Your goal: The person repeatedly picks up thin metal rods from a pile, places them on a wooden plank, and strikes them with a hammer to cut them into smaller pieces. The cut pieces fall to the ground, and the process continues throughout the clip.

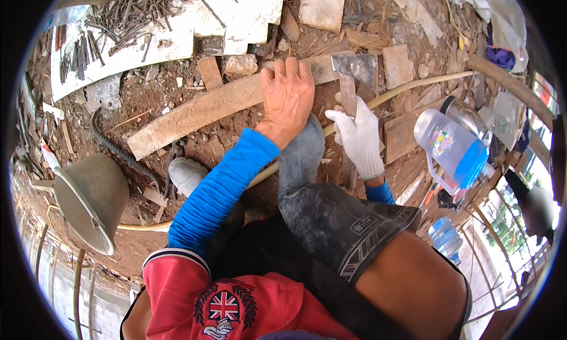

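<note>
My bare left hand (287, 101) is closed over the top of a long, slightly curved wooden plank (198, 115), pressing it near its middle. The plank lies slantwise over the dirt in front of my boots. My right hand (359, 139), in a white knit glove, grips the wooden handle of a hatchet (359, 67). The hatchet's broad grey metal head is at the plank's right end; whether it bites into the wood I cannot tell. My grey rubber boot (301, 154) stands just below my left hand, close to the plank.
A white board (248, 15) at the far left carries a heap of steel nails (142, 9). A bucket (91, 201) lies tilted at left. A yellowish hose (407, 91) crosses the ground. At right stand a clear jug with a blue lid (452, 151) and a blue bottle (446, 236).
</note>
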The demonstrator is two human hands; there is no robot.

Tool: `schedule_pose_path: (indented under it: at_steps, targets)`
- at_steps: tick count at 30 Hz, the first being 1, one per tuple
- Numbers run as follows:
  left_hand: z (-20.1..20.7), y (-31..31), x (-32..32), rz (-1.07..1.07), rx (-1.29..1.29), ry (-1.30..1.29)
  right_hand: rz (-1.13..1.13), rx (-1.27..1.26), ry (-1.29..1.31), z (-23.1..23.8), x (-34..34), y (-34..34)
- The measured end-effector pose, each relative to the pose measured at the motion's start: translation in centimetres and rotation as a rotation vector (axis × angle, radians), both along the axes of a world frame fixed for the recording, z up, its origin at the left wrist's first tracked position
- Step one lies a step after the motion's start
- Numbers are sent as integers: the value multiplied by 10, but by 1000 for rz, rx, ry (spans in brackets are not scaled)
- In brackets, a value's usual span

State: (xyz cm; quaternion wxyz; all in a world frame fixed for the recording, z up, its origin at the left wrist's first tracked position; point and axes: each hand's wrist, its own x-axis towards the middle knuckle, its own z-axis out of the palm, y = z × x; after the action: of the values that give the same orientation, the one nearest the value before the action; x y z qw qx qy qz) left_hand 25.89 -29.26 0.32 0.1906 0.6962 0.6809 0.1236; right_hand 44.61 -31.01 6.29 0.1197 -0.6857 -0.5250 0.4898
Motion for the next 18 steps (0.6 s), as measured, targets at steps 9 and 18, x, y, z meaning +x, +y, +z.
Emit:
schedule_pose_path:
  at_steps: [9,18]
  targets:
    - [21,41,-26,6,-205,-233,-61,2,-25,5,3,0]
    - [-10,22,-36,-189,63,-226,-19,56,-36,-3,12,-12]
